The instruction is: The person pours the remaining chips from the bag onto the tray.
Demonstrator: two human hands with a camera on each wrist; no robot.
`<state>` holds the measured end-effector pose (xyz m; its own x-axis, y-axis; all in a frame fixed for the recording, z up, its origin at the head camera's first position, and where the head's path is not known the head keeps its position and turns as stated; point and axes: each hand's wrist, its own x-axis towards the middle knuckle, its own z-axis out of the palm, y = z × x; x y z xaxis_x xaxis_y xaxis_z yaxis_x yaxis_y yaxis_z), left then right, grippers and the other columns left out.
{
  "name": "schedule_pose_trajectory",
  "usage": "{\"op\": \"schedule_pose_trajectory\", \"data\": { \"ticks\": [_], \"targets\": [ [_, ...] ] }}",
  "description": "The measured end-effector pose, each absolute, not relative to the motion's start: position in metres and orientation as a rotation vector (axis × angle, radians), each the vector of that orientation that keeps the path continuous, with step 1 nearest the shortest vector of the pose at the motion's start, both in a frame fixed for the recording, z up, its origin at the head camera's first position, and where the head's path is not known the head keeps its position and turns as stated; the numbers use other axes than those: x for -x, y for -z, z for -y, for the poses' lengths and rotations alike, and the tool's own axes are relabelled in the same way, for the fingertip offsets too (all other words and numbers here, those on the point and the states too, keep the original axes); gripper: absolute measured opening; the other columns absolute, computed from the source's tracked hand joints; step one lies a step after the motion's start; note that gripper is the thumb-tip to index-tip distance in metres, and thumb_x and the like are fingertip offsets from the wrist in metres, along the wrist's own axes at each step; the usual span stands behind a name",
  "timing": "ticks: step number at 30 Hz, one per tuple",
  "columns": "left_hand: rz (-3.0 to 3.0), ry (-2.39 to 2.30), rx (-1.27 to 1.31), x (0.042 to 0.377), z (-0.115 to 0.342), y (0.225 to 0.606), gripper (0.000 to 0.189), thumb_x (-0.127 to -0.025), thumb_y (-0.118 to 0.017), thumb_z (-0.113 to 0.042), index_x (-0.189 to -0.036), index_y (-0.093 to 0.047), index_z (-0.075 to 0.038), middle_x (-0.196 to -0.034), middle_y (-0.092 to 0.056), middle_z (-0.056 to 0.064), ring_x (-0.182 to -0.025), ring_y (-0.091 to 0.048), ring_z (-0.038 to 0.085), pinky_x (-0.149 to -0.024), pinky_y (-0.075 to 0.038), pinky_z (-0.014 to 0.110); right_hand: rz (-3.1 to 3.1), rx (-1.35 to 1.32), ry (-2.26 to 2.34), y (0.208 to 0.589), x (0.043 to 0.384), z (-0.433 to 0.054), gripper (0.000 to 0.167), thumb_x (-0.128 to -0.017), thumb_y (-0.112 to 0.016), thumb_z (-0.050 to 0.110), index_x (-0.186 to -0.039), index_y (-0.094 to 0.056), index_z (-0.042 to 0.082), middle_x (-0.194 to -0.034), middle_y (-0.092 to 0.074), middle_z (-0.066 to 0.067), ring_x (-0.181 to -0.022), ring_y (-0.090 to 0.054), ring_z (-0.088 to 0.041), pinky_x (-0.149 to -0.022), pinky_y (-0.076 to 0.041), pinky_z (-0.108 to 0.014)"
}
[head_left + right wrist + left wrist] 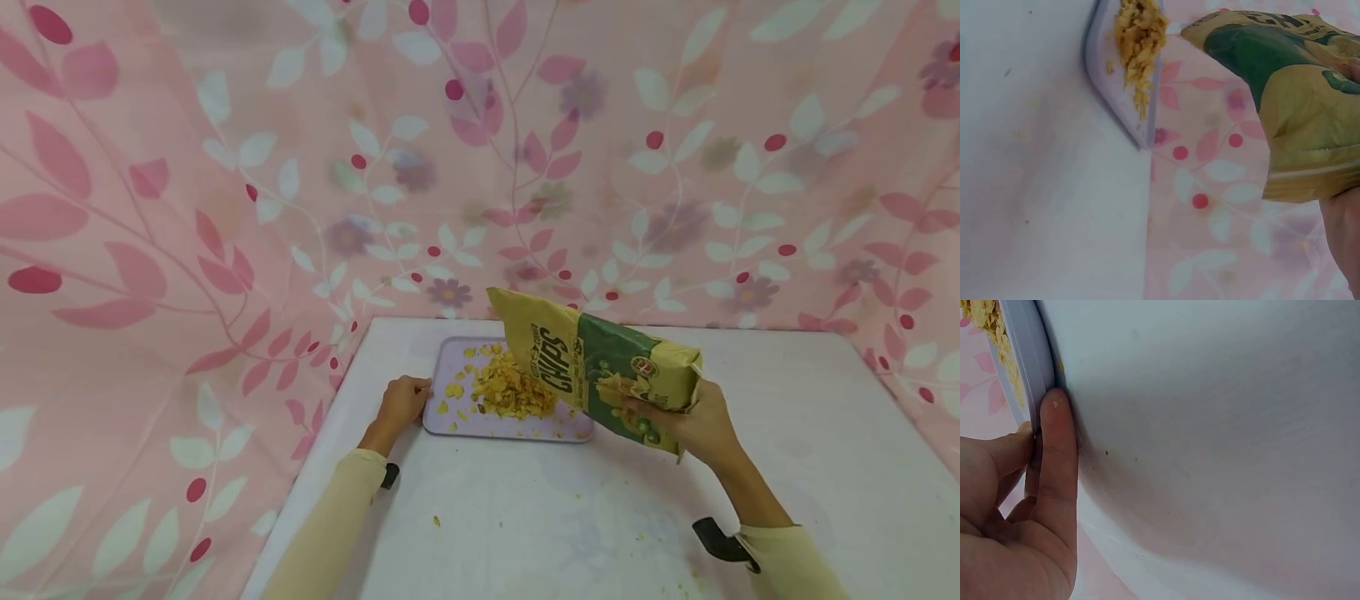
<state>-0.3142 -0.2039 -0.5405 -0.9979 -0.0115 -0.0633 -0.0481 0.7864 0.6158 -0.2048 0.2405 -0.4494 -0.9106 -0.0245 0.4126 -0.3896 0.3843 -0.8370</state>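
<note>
A yellow and green chip bag (600, 367), lettered CHIPS, is gripped near its bottom end by my right hand (701, 425). Its other end tilts up and left over a lilac tray (480, 427). Broken chips (510, 387) lie heaped in the middle of the tray, with loose pieces around them. At the tray's left rim, my left hand (405, 402) pinches the edge between thumb and fingers, as the left wrist view shows. In the right wrist view, the bag (1310, 119) covers most of the right hand.
The white table (517, 517) carries scattered crumbs (437, 521) in front of the tray and toward the right arm. A pink leaf-patterned curtain (450, 167) hangs behind the table and along its sides. Black wrist straps (720, 542) sit at both sleeves.
</note>
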Motion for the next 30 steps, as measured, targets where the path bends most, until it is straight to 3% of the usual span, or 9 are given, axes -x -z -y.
{"op": "schedule_pose_trajectory", "data": {
  "ticks": [3,6,9,13,18,22,25,30],
  "targets": [
    [-2.897,-1.018,0.052,0.313,0.204,0.541,0.032,-0.095,-0.066,-0.016,-0.126,-0.066,-0.009,-0.099,-0.073,0.013,-0.049,-0.06,0.012,-0.055,-0.051,0.029,2.124,-0.487,-1.613,0.44,0.205,-0.238,0.062,-0.066,-0.08,-0.017,-0.121,-0.056,-0.003,-0.107,-0.066,0.004,-0.097,-0.064,-0.005,-0.08,-0.05,-0.017],
    [-2.889,-1.04,0.046,0.313,0.204,0.54,0.033,-0.095,-0.065,-0.015,-0.127,-0.065,-0.008,-0.103,-0.072,0.015,-0.049,-0.059,0.011,-0.053,-0.051,0.028,2.16,-0.54,-1.595,0.43,0.204,-0.235,0.058,-0.066,-0.079,-0.02,-0.118,-0.057,-0.008,-0.104,-0.067,0.007,-0.095,-0.065,-0.006,-0.079,-0.052,-0.019],
    [-2.885,-1.042,0.052,0.312,0.205,0.538,0.033,-0.095,-0.065,-0.015,-0.127,-0.065,-0.008,-0.103,-0.072,0.016,-0.046,-0.059,0.012,-0.053,-0.051,0.029,2.342,-0.507,-1.513,0.433,0.203,-0.234,0.045,-0.072,-0.082,-0.006,-0.113,-0.064,-0.001,-0.099,-0.069,0.011,-0.089,-0.065,-0.002,-0.074,-0.052,-0.019],
    [-2.883,-1.05,0.058,0.312,0.205,0.538,0.033,-0.094,-0.066,-0.015,-0.127,-0.065,-0.008,-0.101,-0.072,0.015,-0.044,-0.059,0.013,-0.052,-0.05,0.028,2.394,-0.474,-1.47,0.441,0.209,-0.235,0.046,-0.071,-0.085,0.0,-0.113,-0.066,0.003,-0.099,-0.072,0.002,-0.089,-0.066,-0.002,-0.074,-0.053,-0.02],
    [-2.839,-1.084,0.086,0.313,0.205,0.539,0.034,-0.095,-0.064,-0.014,-0.129,-0.063,-0.008,-0.098,-0.072,0.016,-0.046,-0.061,0.014,-0.049,-0.051,0.027,2.276,-0.525,-1.545,0.43,0.213,-0.238,0.062,-0.067,-0.085,-0.009,-0.122,-0.058,0.003,-0.108,-0.067,0.005,-0.096,-0.063,-0.005,-0.078,-0.051,-0.019],
    [-2.847,-1.079,0.066,0.315,0.204,0.54,0.034,-0.095,-0.065,-0.013,-0.129,-0.063,-0.007,-0.105,-0.071,0.018,-0.049,-0.062,0.013,-0.05,-0.052,0.027,2.316,-0.551,-1.563,0.424,0.216,-0.241,0.056,-0.07,-0.083,-0.007,-0.121,-0.059,0.001,-0.108,-0.068,0.001,-0.095,-0.065,-0.006,-0.078,-0.052,-0.02],
    [-2.868,-1.055,0.057,0.315,0.203,0.539,0.033,-0.094,-0.065,-0.013,-0.127,-0.064,-0.006,-0.107,-0.07,0.018,-0.048,-0.062,0.013,-0.049,-0.051,0.026,2.461,-0.485,-1.497,0.422,0.218,-0.242,0.048,-0.075,-0.084,0.006,-0.117,-0.062,0.005,-0.104,-0.07,0.0,-0.091,-0.065,-0.002,-0.074,-0.053,-0.022],
    [-2.864,-1.061,0.059,0.315,0.204,0.54,0.033,-0.094,-0.065,-0.011,-0.127,-0.064,-0.006,-0.104,-0.071,0.018,-0.046,-0.061,0.013,-0.048,-0.051,0.027,2.405,-0.505,-1.527,0.418,0.221,-0.244,0.055,-0.073,-0.085,0.0,-0.121,-0.059,0.005,-0.106,-0.068,0.005,-0.093,-0.064,-0.003,-0.075,-0.053,-0.021]
  ]
}}
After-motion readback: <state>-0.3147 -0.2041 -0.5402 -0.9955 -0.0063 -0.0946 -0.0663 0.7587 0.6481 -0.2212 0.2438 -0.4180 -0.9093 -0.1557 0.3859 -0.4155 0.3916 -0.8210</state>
